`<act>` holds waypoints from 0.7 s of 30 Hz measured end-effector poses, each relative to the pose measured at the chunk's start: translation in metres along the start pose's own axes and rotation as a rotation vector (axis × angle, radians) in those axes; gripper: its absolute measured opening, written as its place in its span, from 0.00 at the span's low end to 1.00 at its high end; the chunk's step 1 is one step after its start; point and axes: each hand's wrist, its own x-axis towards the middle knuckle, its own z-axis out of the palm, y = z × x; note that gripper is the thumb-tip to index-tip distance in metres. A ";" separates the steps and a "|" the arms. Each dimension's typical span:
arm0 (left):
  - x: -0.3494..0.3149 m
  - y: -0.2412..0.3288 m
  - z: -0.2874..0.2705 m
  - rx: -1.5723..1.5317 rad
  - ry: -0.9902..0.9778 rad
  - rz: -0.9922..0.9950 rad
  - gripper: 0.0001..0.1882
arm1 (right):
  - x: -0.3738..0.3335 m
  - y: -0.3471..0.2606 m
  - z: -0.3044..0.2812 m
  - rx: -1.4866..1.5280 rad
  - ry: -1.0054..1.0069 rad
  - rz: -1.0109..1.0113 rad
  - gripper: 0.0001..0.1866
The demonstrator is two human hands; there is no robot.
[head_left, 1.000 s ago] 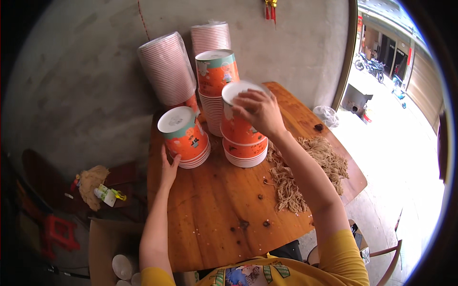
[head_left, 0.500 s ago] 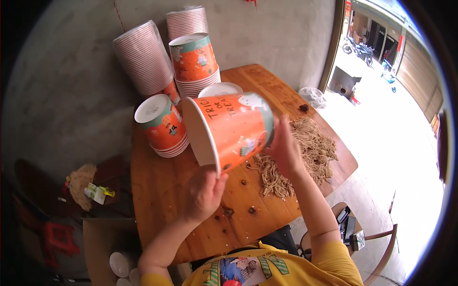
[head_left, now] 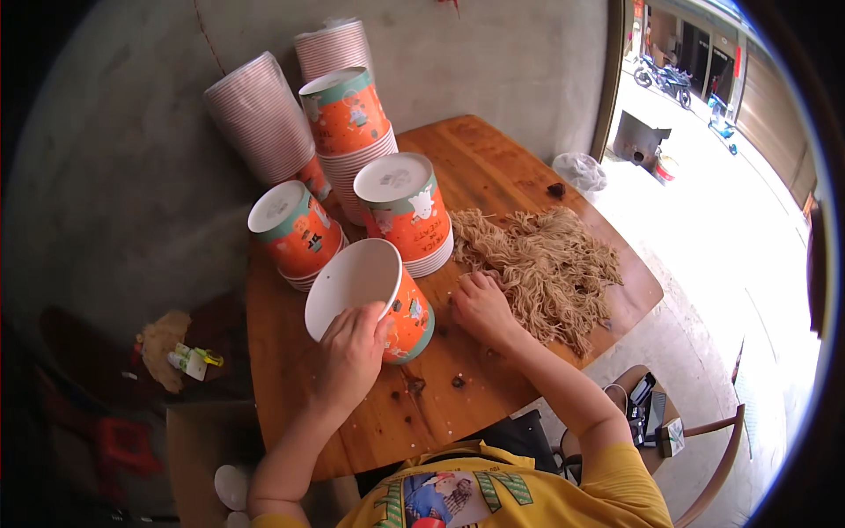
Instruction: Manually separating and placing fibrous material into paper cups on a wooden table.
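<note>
My left hand (head_left: 355, 345) is closed over the near rim of an orange paper bucket (head_left: 410, 319) with a green band at its base. The bucket leans on the wooden table (head_left: 352, 440), its white inside facing up and left. Just right of it, my right hand (head_left: 482, 308) has its fingers curled at the left edge of a heap of tan cords (head_left: 563, 273). Whether a cord is between those fingers is hidden. Behind the held bucket stands an upside-down stack of matching buckets (head_left: 407, 216), with a shorter stack (head_left: 297, 233) to its left.
Taller bucket stacks (head_left: 348, 114) rise by the wall, one leaning and plastic-wrapped (head_left: 260, 119). A cardboard box (head_left: 207, 440) holding white round items sits lower left. On the right, a wooden chair (head_left: 726, 458) carries small items. A white plastic bag (head_left: 579, 172) lies beyond the table.
The bucket has come down from mid-air to the table, its opening turned upward. My right hand has left its base and moved down to the cords. My left hand keeps its rim.
</note>
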 end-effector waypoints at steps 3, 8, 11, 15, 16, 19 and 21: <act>0.002 0.003 0.002 -0.038 -0.052 -0.020 0.13 | 0.003 -0.011 -0.014 0.351 0.132 0.031 0.06; 0.002 0.009 -0.001 -0.179 -0.177 -0.097 0.14 | 0.012 -0.066 -0.113 1.315 -0.110 0.412 0.06; 0.010 0.019 -0.002 -0.315 -0.301 -0.174 0.16 | 0.004 -0.111 -0.154 1.296 -0.007 0.004 0.04; 0.006 0.012 0.005 -0.304 -0.378 -0.287 0.18 | -0.010 -0.149 -0.163 1.462 -0.201 -0.219 0.04; 0.006 0.010 0.006 -0.323 -0.367 -0.276 0.18 | -0.010 -0.141 -0.152 1.384 -0.124 -0.080 0.03; 0.009 0.011 0.008 -0.361 -0.375 -0.222 0.18 | -0.009 -0.093 -0.095 1.501 -0.041 0.473 0.04; 0.011 0.015 0.007 -0.372 -0.379 -0.240 0.18 | -0.009 -0.078 -0.080 1.575 -0.063 0.668 0.05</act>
